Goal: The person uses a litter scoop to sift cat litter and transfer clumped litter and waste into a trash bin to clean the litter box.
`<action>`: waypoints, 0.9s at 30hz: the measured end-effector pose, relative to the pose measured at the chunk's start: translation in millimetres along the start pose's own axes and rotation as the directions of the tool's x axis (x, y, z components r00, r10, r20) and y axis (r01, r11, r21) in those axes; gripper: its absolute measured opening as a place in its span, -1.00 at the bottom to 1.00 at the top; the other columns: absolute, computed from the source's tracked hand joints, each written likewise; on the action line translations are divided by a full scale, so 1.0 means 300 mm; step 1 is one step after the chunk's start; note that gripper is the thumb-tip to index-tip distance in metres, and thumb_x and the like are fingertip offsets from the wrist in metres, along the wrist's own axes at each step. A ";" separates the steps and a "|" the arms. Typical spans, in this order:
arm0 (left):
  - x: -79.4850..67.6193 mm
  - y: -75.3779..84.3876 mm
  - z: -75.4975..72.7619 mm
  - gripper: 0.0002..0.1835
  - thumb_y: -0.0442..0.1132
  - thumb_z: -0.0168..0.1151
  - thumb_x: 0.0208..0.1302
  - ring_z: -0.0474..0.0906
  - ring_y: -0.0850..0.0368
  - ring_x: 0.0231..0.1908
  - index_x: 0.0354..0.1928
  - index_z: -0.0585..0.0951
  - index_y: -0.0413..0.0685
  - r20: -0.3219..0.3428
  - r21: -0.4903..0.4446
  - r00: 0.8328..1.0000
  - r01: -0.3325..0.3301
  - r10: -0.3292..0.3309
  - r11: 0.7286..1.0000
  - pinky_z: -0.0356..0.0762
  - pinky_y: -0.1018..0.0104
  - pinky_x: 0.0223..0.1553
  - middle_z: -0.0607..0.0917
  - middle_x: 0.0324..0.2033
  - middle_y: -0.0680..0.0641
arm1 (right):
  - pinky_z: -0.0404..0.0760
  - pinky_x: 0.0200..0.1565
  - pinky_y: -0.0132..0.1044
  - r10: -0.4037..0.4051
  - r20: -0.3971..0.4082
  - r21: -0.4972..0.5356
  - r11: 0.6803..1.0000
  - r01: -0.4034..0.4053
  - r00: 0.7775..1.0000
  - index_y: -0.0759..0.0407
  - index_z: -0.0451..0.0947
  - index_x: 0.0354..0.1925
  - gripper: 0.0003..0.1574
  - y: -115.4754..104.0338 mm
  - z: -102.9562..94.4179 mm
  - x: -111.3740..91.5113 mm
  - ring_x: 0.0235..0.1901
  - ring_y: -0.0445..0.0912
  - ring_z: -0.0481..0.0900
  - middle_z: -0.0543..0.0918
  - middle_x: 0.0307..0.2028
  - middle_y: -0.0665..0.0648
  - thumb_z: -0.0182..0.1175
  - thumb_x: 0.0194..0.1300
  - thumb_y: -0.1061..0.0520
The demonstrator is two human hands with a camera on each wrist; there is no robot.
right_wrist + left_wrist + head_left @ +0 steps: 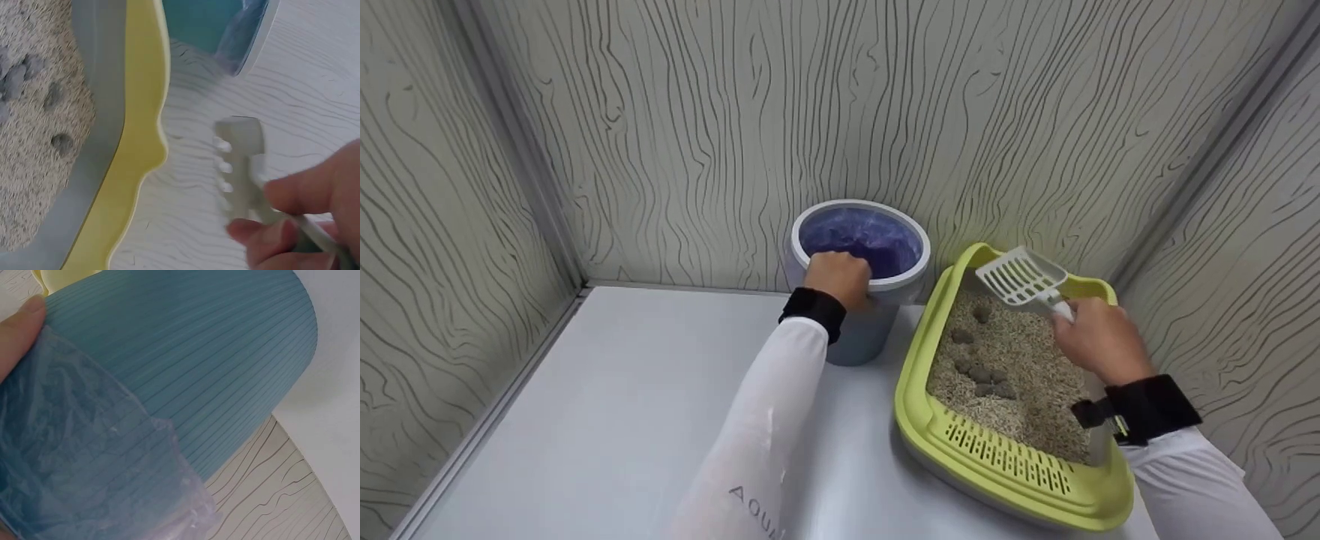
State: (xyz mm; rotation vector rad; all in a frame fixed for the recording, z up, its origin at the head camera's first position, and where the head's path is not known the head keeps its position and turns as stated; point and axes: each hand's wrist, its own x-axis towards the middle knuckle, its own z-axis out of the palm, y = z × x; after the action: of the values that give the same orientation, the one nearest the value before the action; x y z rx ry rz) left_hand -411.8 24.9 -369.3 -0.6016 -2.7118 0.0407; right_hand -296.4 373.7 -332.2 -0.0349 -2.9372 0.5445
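My left hand (838,279) grips the near rim of a blue-grey trash bin (859,337), thumb outside against its wall in the left wrist view. A thin plastic liner (101,450) folds over that ribbed wall. In my right hand (1102,337) is a white slotted litter scoop (1024,277), held by its handle above the far end of a litter box (915,375). Only bare slots show on the scoop. Beneath it, the yellow-green-rimmed box holds tan granular litter (1027,360), with several dark clumps (986,379) toward its left side.
Both containers stand on a white table (622,412), the bin just left of the box. Wood-grain panels (735,135) rise close behind them and at both sides. A perforated step (1005,457) forms the box's near end.
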 end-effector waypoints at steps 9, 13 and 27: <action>0.005 -0.002 0.014 -0.54 0.34 0.52 0.03 0.79 -0.02 -0.37 -0.40 0.79 0.11 0.031 -0.001 1.000 0.002 -0.002 1.000 0.74 -0.05 -0.31 0.84 -0.41 0.00 | 0.36 -0.48 -0.21 0.049 0.281 -0.178 0.984 0.002 0.958 0.19 0.37 -0.47 -0.81 0.083 0.084 0.075 -0.57 -0.04 0.38 0.39 -0.54 0.11 0.02 0.30 0.20; 0.009 0.000 0.006 -0.55 0.32 0.50 0.05 0.78 -0.02 -0.37 -0.41 0.78 0.10 0.032 0.002 0.999 0.001 -0.001 1.000 0.74 -0.05 -0.31 0.84 -0.42 0.01 | 0.35 -0.46 -0.22 0.060 0.326 -0.201 0.980 0.007 0.944 0.06 0.25 -0.60 -0.71 0.107 0.118 0.116 -0.56 -0.04 0.34 0.33 -0.58 0.08 0.00 0.21 0.29; 0.011 0.004 0.009 -0.53 0.33 0.51 -0.01 0.78 0.01 -0.40 -0.43 0.77 0.09 0.010 0.019 1.000 0.011 -0.011 1.000 0.74 -0.04 -0.32 0.83 -0.44 0.03 | 0.43 -0.31 -0.14 0.064 0.409 -0.185 0.983 0.014 0.910 0.07 0.33 -0.69 -0.57 0.125 0.280 0.247 -0.50 -0.03 0.35 0.44 -0.53 0.11 0.04 0.31 0.32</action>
State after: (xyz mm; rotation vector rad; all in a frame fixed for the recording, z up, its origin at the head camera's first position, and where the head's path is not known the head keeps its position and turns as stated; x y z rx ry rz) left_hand -415.1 27.5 -370.9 -0.5829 -2.7214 0.0670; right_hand -382.9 382.7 -412.3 0.0255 -3.3996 0.3090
